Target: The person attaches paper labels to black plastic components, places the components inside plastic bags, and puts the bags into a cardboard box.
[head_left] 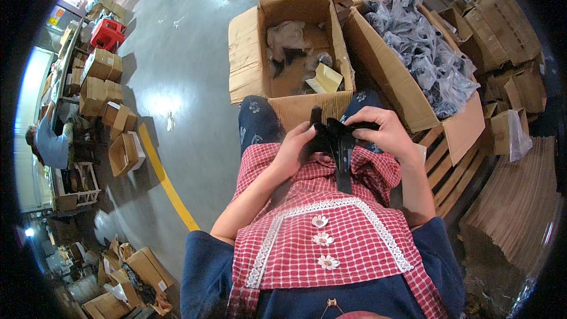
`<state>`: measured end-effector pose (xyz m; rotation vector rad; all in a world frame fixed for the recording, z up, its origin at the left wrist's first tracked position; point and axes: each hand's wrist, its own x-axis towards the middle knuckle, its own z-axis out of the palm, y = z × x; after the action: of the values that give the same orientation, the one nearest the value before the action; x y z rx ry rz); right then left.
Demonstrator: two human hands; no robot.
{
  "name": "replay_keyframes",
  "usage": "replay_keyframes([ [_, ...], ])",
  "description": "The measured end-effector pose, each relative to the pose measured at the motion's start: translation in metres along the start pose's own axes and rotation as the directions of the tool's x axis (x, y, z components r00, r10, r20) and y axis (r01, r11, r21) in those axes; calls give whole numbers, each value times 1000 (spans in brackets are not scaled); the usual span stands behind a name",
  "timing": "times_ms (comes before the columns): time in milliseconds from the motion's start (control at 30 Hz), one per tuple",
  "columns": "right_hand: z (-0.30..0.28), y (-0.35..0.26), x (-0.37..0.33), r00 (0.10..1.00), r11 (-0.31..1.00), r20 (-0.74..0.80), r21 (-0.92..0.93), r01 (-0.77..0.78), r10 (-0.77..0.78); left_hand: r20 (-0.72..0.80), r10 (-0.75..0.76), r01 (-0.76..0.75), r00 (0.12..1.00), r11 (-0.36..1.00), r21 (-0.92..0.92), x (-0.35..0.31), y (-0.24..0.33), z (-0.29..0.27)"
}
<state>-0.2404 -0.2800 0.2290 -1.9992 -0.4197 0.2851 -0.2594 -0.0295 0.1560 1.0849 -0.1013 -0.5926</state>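
Note:
Over my lap, both hands grip a dark black item with several strap-like or arm-like parts; its exact kind I cannot make out. My left hand [297, 149] is closed round its left side, thumb on top. My right hand [381, 132] pinches a part on its right side between thumb and fingers. One long narrow piece of the black item [342, 168] hangs down toward my red checked apron [319, 230]. Just beyond my knees stands an open cardboard box [245, 53] holding crumpled plastic bags, a few dark pieces and a pale yellow piece.
To the right, a larger carton [390, 65] full of plastic-wrapped dark items rests on a wooden pallet [452, 171]. Flattened cardboard [514, 201] is stacked beside it. Cartons [124, 153] line the left beyond a yellow floor line [159, 171]. Another person [50, 142] is at the far left.

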Motion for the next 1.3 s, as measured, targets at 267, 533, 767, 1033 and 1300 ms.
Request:
replay_keyframes([
  [267, 9, -19, 28, 945, 962, 228, -90, 260, -234, 215, -357, 417, 909, 791, -448, 8, -4, -8],
  [533, 22, 0, 27, 997, 971, -45, -232, 55, -67, 115, -322, 341, 940, 867, -364, 4, -8, -2],
  [767, 7, -32, 17, 997, 981, 4, 180, 71, -73, 64, -333, 329, 941, 850, -411, 14, -21, -10],
  [1033, 41, -50, 2, 872, 809, 6, -369, 457, -490, -35, -322, 285, 946, 877, -387, 6, -7, -1],
  [1300, 55, -55, -3, 719, 664, 530, -339, 666, -450, -164, -233, 181, 959, 943, -280, 9, -9, 8],
])
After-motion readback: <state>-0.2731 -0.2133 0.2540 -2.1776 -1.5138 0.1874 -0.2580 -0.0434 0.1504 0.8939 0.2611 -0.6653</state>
